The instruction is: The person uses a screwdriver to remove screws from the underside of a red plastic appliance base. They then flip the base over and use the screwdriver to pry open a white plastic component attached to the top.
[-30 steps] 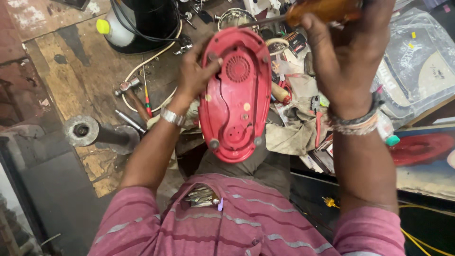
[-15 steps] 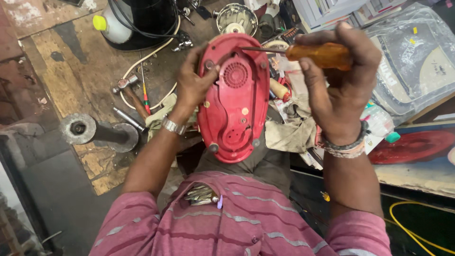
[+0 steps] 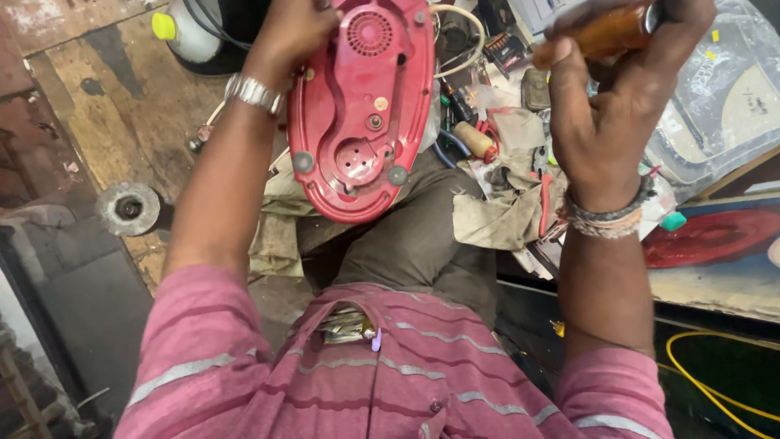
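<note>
Item 1: red appliance base (image 3: 361,114), underside up, propped on the person's lap. Left hand (image 3: 292,28) grips its far left edge, fingers curled shut round the rim; thumb side hidden past frame top. Vent grille sits just right of those fingers, round rubber feet nearer the wrist end.

Item 2: amber-handled screwdriver (image 3: 601,32). Right hand (image 3: 609,106) closed tight round handle, fist wrapped; shaft & tip not visible (cut off at top edge), so cannot tell whether tip is in a screw.

Handling note, judged: w/ base tilted on the knee, the left grip should stay firm at the rim so the shell doesn't twist when the driver bears down; keep the driver square to the recessed screw holes, pressure first, then turn. Slipping off could gouge the plastic.

Packages/labels:
- small dark box w/ orange-and-white label (image 3: 505,50), just left of right-hand fingers.
- clear plastic bag (image 3: 715,97) w/ tiny yellow stickers, right of the fist.
- white jug, yellow cap (image 3: 183,28), left of left-hand fingers.
- teal cap-like piece (image 3: 673,221), beside right wrist.
- grey rag (image 3: 496,211), below the fist.
</note>
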